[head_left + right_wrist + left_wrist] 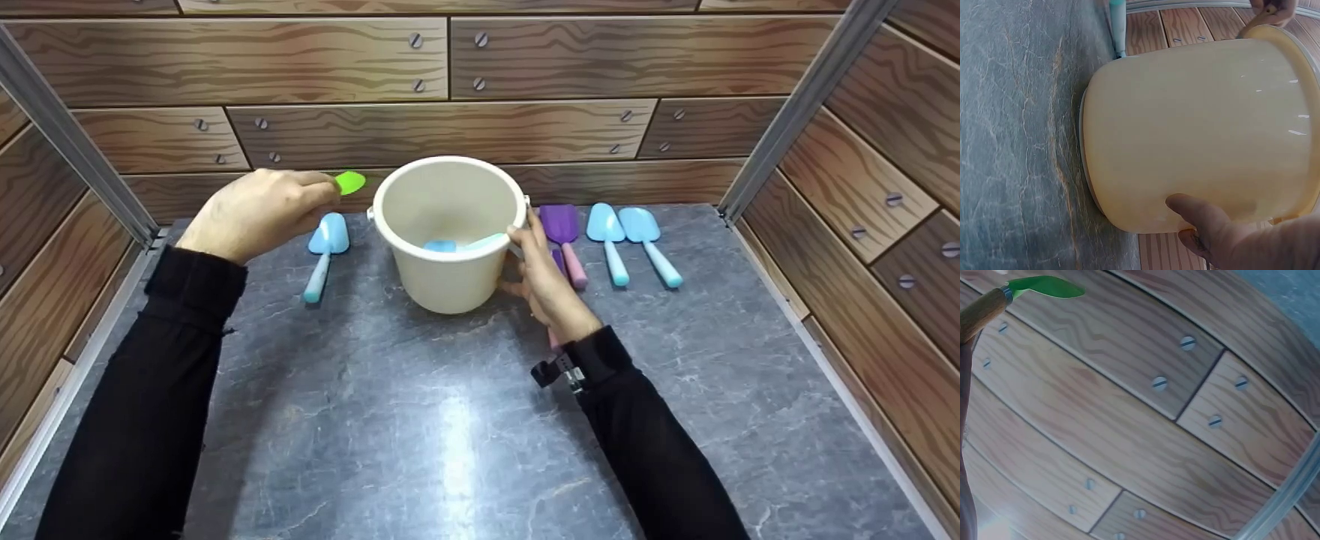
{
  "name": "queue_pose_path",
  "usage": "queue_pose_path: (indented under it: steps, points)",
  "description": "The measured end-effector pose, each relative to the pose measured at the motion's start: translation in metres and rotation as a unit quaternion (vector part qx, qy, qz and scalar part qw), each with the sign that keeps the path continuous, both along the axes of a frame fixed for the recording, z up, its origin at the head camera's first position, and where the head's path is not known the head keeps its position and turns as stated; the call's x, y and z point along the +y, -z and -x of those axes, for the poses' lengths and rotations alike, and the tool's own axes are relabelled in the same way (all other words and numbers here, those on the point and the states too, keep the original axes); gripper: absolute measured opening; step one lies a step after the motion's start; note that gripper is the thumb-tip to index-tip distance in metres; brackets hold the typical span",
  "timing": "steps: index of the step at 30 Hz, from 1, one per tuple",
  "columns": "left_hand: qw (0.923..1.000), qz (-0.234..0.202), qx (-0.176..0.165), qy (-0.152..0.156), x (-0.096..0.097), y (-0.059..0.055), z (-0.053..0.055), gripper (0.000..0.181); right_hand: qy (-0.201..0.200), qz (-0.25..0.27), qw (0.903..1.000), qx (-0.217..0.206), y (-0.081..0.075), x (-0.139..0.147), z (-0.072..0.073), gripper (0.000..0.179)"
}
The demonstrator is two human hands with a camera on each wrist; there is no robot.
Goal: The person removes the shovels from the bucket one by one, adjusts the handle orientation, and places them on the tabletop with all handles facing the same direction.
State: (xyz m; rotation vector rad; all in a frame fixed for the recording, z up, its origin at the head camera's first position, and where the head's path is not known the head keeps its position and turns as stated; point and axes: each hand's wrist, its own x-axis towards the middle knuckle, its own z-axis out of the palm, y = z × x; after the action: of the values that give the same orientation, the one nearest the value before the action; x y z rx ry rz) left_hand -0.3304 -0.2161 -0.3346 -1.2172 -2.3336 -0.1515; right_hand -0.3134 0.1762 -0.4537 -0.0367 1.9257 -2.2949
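Note:
My left hand (266, 206), raised at the left of the cream bucket (450, 285), grips a small trowel by its wooden handle (985, 315). The trowel's green blade (350, 182) points toward the bucket's rim. On the bucket's right side my right hand (544, 277) holds the wall and rim. In the right wrist view its thumb (1196, 211) presses the outer wall; some other fingers are hidden. The bucket stands upright on the grey tabletop. Inside it lie a blue piece (440, 246) and a turquoise handle (484, 242), mostly hidden by the near wall.
A blue toy shovel (328, 234) lies left of the bucket. To the right lie a purple shovel (560, 223) with a pink handle, another purple one partly covered by my right hand, and two blue shovels (604, 223). Wood-patterned panels (337, 60) enclose the back and sides.

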Motion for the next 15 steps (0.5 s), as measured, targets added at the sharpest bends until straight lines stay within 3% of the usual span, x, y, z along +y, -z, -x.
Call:
queue_pose_path:
  steps: [8, 15]
  points:
    - [0.9998, 0.001, -0.008, -0.021, -0.016, 0.018, 0.007, 0.022, 0.002, 0.000, 1.0000, -0.003, 0.000, 0.000, 0.000, 0.094]
    - [0.9984, 0.013, -0.035, -0.042, -0.031, 0.033, 0.008, 0.029, -0.004, -0.003, 1.0000, 0.000, -0.001, 0.000, -0.001, 0.094]
